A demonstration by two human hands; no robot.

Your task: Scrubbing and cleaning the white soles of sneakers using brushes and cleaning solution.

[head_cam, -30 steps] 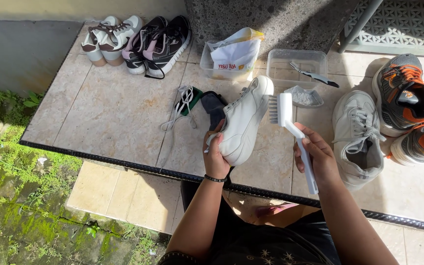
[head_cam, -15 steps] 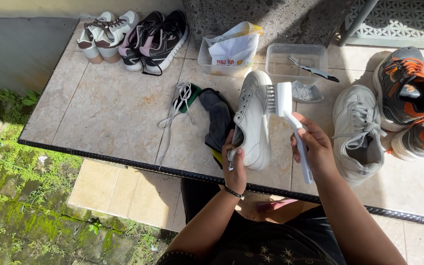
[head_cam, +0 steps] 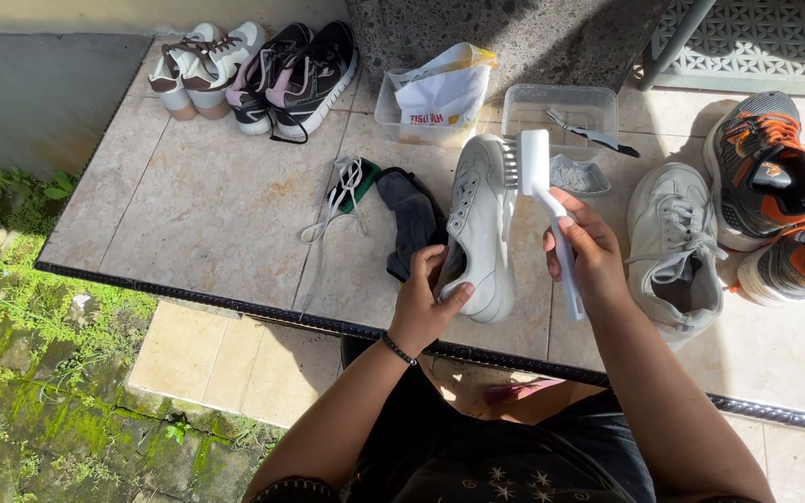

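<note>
My left hand (head_cam: pixel 428 300) grips the heel end of a white sneaker (head_cam: pixel 483 224), which is held on its side above the tiled ledge, toe pointing away. My right hand (head_cam: pixel 587 248) holds a white long-handled brush (head_cam: pixel 542 200). Its bristle head presses against the sneaker's toe edge. A second pale grey sneaker (head_cam: pixel 671 246) lies on the tiles just right of my right hand. Dark insoles (head_cam: pixel 411 216) and loose white laces (head_cam: pixel 342 197) lie left of the held shoe.
Two clear plastic tubs (head_cam: pixel 559 114) stand at the back, one holding a white bag (head_cam: pixel 443 93). Pairs of shoes rest at the back left (head_cam: pixel 253 67) and an orange-and-grey pair (head_cam: pixel 768 177) at the right. The ledge's dark edge (head_cam: pixel 235 305) drops to mossy ground (head_cam: pixel 30 373).
The sneaker has turned from sole-toward-me to lying on its side with the upper showing. My left hand shifted to its heel, and the brush moved up to the toe.
</note>
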